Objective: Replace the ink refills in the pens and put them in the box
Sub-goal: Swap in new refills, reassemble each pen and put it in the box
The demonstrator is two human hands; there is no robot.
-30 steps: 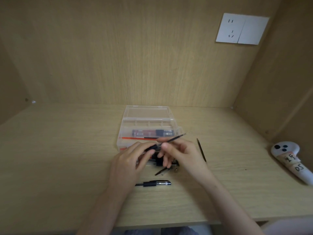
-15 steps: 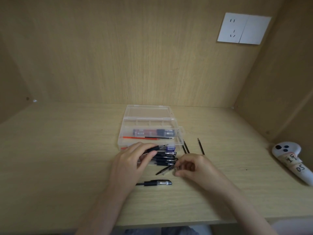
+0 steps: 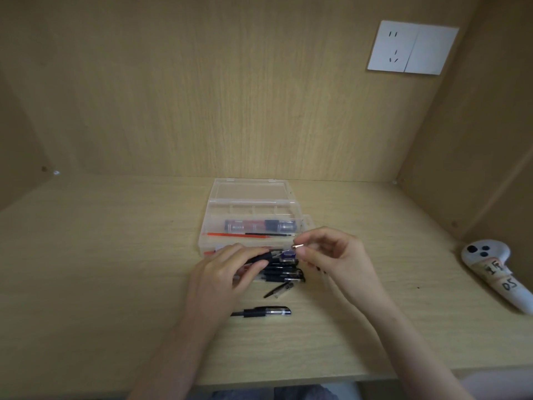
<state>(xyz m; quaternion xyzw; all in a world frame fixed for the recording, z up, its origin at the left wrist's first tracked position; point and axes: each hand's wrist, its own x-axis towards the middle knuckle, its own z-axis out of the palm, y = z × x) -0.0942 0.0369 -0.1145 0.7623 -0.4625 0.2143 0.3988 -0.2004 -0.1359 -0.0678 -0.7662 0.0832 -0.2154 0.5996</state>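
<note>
On the counter (image 3: pixel 115 284) my left hand (image 3: pixel 222 275) grips a pen (image 3: pixel 261 256), my right hand (image 3: pixel 334 255) pinches its tip (image 3: pixel 298 246); other pens (image 3: pixel 284 276) lie outside the box (image 3: pixel 251 203).

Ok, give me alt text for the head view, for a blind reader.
A left hand grips a black pen while the right hand pinches a small copper-coloured tip near its end, above a wooden desk. Behind them stands an open clear plastic box; a second black pen lies nearer the person, a white controller at the right.

Clear box (image 3: pixel 250 197); black pens (image 3: pixel 284 275); orange refill (image 3: pixel 230 234); white controller (image 3: pixel 496 272)
</note>
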